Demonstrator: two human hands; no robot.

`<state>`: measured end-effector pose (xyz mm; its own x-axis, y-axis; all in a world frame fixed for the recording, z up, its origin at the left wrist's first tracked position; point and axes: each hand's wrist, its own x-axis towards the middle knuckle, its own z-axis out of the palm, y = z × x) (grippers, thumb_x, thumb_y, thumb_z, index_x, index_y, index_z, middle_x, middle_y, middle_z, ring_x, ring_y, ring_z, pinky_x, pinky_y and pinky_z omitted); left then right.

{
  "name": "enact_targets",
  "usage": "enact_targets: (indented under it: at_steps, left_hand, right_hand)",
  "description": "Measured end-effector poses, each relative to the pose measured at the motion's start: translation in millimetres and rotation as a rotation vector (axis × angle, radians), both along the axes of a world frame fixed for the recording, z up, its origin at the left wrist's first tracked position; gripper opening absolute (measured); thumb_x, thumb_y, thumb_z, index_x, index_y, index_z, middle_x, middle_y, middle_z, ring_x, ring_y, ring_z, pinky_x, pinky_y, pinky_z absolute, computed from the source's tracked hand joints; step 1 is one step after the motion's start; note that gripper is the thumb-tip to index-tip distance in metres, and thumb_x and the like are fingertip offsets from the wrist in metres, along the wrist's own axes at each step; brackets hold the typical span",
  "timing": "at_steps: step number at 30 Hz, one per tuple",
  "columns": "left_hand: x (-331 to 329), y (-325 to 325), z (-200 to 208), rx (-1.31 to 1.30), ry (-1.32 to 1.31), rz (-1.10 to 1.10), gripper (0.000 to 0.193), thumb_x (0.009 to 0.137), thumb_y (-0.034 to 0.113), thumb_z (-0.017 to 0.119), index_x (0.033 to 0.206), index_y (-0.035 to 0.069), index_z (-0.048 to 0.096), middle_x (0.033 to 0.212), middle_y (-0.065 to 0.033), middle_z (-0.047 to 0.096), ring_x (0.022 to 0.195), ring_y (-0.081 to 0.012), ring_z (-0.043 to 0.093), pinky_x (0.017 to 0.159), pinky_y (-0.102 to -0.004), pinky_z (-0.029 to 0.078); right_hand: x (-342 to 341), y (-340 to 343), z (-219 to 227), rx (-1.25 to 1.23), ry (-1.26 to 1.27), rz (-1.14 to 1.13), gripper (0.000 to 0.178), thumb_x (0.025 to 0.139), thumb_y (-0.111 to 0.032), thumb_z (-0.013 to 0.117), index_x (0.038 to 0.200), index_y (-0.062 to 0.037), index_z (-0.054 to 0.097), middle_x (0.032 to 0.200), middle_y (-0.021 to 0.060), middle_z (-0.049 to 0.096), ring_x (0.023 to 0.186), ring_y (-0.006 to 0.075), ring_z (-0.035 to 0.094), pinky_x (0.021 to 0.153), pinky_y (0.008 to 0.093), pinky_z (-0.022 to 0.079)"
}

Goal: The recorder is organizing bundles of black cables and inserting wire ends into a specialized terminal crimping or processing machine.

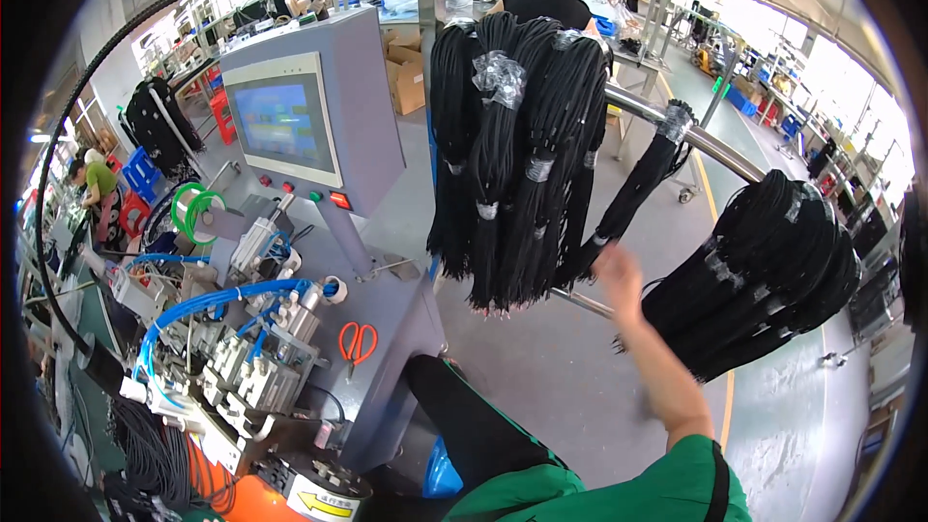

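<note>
Nearest: green sleeve (698, 478). Right hand (621, 280), blurred, at the lower end of a slanting black cable bundle (634, 188) hanging at the metal rail (720, 148); finger closure cannot be told. Left hand out of view. Judged risk: uneven tugging could snag neighbouring bundles (556, 126) or tangle strands.

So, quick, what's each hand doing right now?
Left hand: not in view.
Right hand: blurred, beside a black cable bundle; open or closed, can't tell.
</note>
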<state>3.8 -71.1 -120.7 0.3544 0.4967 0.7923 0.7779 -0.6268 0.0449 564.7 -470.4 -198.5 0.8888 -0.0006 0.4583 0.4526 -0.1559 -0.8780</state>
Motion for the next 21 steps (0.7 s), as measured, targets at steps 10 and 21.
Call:
enact_targets:
  at_steps: [10,21]
  left_hand:
    - [-40,39,-52,-0.212,-0.299,0.076,0.024,0.092,0.009,0.055,0.113,-0.004,0.054,0.114,-0.0131,0.056,0.104,-0.0234,0.054,0.092,-0.0332,0.044]
    - [75,-8,74,-0.126,-0.417,-0.329,0.024,0.077,0.004,0.067,0.1,0.003,0.06,0.107,-0.0109,0.061,0.101,-0.0256,0.057,0.089,-0.0355,0.044]
  right_hand:
    - [179,-39,155,-0.048,-0.016,-0.4,0.051,0.067,-0.024,0.081,0.104,0.0026,0.058,0.094,0.0107,0.065,0.082,0.0191,0.06,0.073,0.0333,0.047]
    - [37,-115,356,-0.47,-0.207,-0.05,0.042,0.082,-0.031,0.064,0.112,-0.0018,0.059,0.085,0.005,0.06,0.071,0.0136,0.056,0.061,0.0266,0.044]
